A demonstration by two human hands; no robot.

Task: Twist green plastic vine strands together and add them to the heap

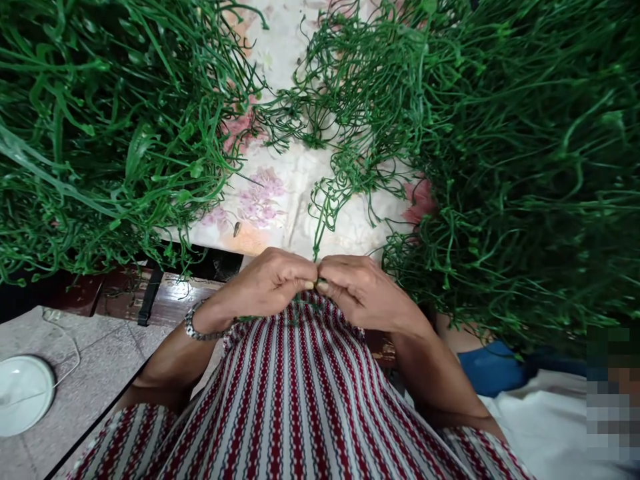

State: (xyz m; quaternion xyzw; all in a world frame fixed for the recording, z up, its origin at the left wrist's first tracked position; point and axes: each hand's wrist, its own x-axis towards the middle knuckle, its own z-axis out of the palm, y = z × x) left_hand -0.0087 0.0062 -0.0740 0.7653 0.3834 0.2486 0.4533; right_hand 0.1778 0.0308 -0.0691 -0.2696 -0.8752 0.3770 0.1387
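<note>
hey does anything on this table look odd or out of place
A small dark speck shows on the cloth beyond the left hand; unlike the green stems, it looks out of place, though I can't tell what it is. The left heap also straggles past the cloth's near edge.

both hands pinch close together, fingertips perhaps touching; forearms angle inward.

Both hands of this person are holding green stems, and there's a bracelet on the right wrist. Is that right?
Not quite: the head view shows the bracelet on the left wrist. The left hand and right hand do hold green stems.
</note>
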